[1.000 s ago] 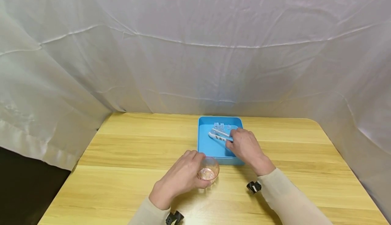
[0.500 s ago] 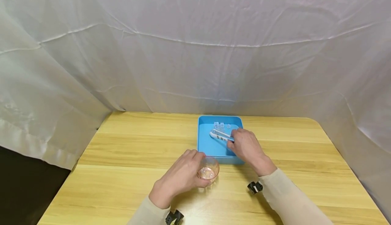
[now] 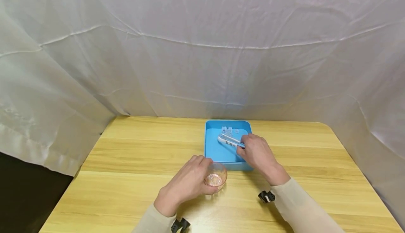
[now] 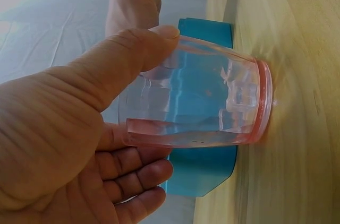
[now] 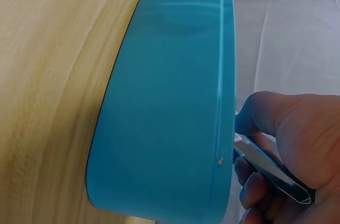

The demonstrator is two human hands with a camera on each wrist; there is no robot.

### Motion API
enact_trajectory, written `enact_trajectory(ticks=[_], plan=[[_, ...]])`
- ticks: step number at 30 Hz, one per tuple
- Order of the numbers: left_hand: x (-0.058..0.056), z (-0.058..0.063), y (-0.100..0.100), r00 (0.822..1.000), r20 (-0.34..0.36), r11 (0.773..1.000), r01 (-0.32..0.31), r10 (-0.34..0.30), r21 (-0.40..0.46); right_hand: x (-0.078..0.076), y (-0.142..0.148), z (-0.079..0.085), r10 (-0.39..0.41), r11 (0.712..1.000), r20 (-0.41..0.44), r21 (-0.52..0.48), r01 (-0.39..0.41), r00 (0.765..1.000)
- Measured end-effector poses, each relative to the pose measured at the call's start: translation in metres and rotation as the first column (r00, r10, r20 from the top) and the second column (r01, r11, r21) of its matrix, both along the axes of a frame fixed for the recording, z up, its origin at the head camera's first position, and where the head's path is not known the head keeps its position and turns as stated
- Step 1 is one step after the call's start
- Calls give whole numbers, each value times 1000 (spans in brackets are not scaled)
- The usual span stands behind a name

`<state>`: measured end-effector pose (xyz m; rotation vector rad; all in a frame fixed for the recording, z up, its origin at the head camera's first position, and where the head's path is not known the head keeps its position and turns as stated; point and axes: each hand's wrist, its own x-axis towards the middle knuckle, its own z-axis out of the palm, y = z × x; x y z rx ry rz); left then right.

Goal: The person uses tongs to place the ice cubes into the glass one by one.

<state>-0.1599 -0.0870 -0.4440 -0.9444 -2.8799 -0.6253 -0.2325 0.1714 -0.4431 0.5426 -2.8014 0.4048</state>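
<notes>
My left hand (image 3: 190, 178) grips a clear pinkish cup (image 4: 212, 102) with thumb and fingers around its upper part. The cup stands upright on the table, and a few clear cubes (image 4: 240, 96) lie at its bottom. Over the blue tray (image 3: 215, 155), my right hand (image 3: 257, 154) holds a pair of white-and-blue tongs (image 3: 229, 141), their tips low inside the tray and close together. Several clear cubes (image 3: 224, 129) sit by the tray's back wall, just beyond the tips. In the right wrist view the tray's side hides the tong tips.
The wooden table (image 3: 136, 155) ends at a pale curtain (image 3: 190, 68) behind the tray and at the sides. The cup stands right in front of the tray's near wall. A dark area (image 3: 28, 194) lies beyond the table's left edge.
The tong arms have come closer together in my right hand, which has shifted slightly right and toward me. My left hand and the cup have stayed in place.
</notes>
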Motion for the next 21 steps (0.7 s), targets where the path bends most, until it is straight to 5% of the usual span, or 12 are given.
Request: enact_trajectory(ticks=[21], plan=[[0, 1, -2, 1000, 21, 1000, -13, 13, 3, 25, 10, 16, -35, 987, 102, -150, 50, 994]])
